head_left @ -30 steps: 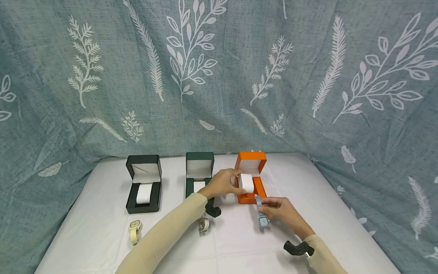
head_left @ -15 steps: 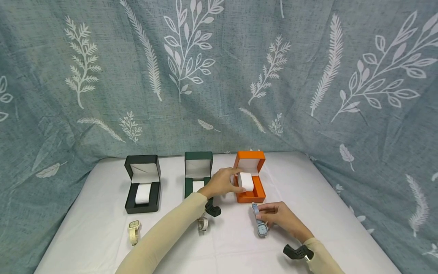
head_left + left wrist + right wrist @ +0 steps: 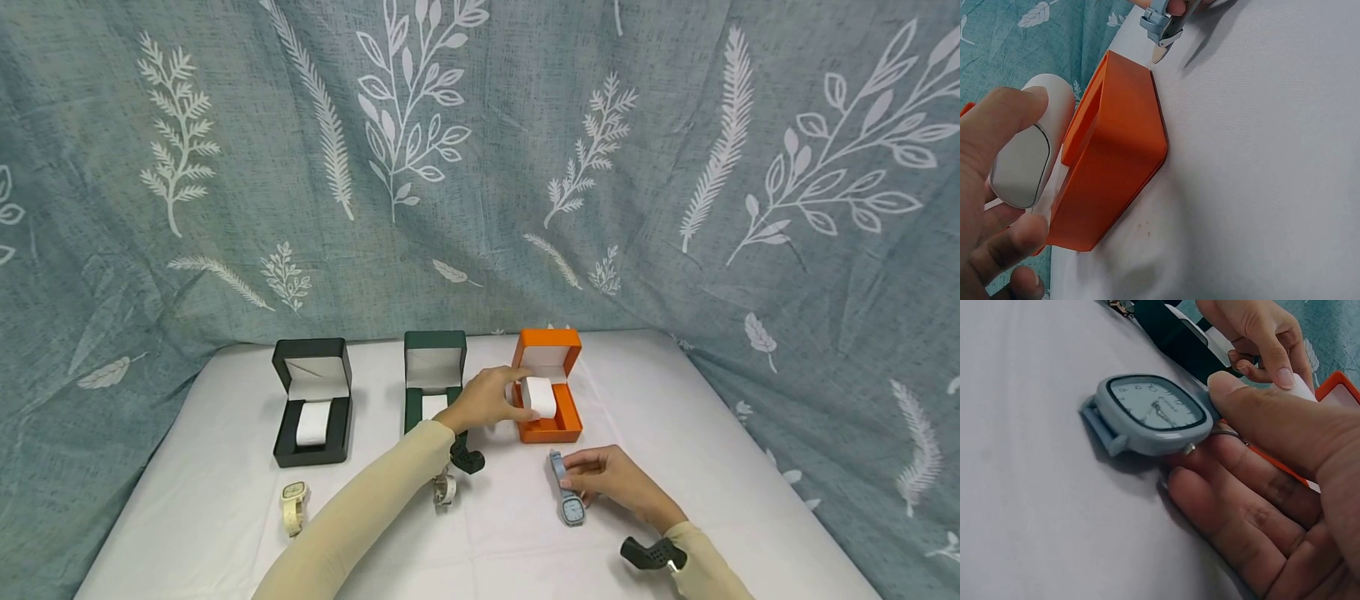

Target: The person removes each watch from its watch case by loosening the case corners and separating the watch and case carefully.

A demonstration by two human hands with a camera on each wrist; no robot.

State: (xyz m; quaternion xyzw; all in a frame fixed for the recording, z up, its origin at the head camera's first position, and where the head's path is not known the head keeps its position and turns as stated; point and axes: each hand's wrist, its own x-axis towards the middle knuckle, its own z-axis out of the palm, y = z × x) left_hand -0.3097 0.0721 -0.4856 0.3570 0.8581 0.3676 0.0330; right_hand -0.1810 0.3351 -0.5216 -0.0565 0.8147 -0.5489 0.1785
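My left hand (image 3: 483, 400) grips a white watch cushion (image 3: 540, 398) between thumb and fingers, tilted over the left side of the open orange watch box (image 3: 551, 435). In the left wrist view, the cushion's flat oval end (image 3: 1022, 165) faces the camera, with the box wall (image 3: 1122, 131) right beside it. My right hand (image 3: 618, 482) pinches a light blue wristwatch (image 3: 572, 510) by its strap, in front of the box. The right wrist view shows its rounded-square dial (image 3: 1157, 406) facing up, low over the white cloth. The strap's buckle (image 3: 1159, 28) appears in the left wrist view.
An open black watch box (image 3: 281, 442) with a white cushion stands at left. A green watch box (image 3: 414, 408), partly hidden by my left hand, stands mid-table. A cream watch (image 3: 294, 508) and a silver-coloured watch (image 3: 444, 489) lie nearer. A patterned curtain (image 3: 480, 208) hangs behind.
My right hand has drawn the blue watch back from the orange box's front edge, nearer to me and slightly left. The left hand keeps holding the cushion in nearly the same place.
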